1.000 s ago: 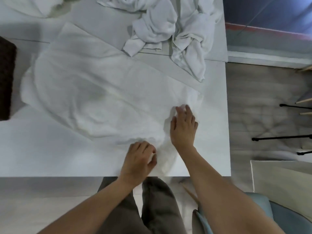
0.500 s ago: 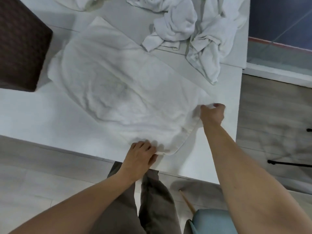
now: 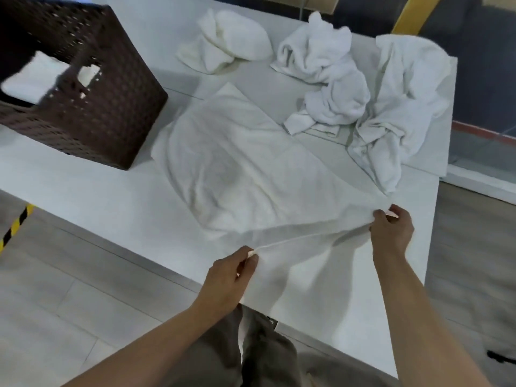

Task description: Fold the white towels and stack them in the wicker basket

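Observation:
A large white towel [image 3: 240, 169] lies spread across the white table [image 3: 83, 196]. Its near edge is lifted off the surface. My left hand [image 3: 231, 275] pinches the near left corner of that edge. My right hand [image 3: 391, 230] pinches the near right corner. The edge is stretched between both hands. The dark brown wicker basket [image 3: 92, 107] stands at the back left with a folded white towel [image 3: 33, 76] inside it.
Several crumpled white towels lie at the back: one [image 3: 231, 40] in the middle, one [image 3: 329, 79] right of it, and one [image 3: 402, 107] by the right table edge. The table's near edge runs diagonally past my legs. Yellow-black tape [image 3: 16, 227] marks the floor at left.
Both hands went from resting on the towel's near edge to pinching its corners and lifting it. The right hand moved out to the right. My view rose, bringing the basket into sight.

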Motion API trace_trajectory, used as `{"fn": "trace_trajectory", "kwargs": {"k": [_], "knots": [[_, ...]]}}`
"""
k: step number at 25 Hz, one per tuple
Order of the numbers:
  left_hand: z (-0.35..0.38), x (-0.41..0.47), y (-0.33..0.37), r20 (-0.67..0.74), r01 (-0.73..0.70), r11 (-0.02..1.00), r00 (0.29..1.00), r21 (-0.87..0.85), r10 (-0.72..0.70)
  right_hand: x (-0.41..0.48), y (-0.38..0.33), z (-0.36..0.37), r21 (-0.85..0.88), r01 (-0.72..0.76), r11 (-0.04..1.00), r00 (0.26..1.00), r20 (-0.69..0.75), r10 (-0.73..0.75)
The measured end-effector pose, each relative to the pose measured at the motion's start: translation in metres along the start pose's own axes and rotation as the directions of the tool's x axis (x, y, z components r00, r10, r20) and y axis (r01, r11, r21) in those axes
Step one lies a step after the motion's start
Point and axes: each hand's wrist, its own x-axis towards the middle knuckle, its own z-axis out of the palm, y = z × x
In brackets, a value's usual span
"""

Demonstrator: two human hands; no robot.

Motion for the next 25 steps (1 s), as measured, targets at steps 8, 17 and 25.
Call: {"fn": "trace_trajectory", "kwargs": {"k": [8,17,25], "knots": [[-0.093,0.052,-0.007,-0.411,0.133,0.945,0.876,-0.3,-0.253,-0.016,-0.126,0.093,0.291,-0.013,0.956,0.96,0.271,-0.07],[-0.201,0.139,-0.071,-0.479,0.244,0.888,0.77,-0.391,-0.422,-0.016,-0.225,0.239,0.095,0.297,0.95,0.82,0.484,-0.305],[-0.238,0.222,-0.128,-0.538,0.337,0.873,0.69,-0.352,-0.483,0.006,-0.258,0.369,-0.037,0.513,0.857,0.784,0.426,-0.451]]}}
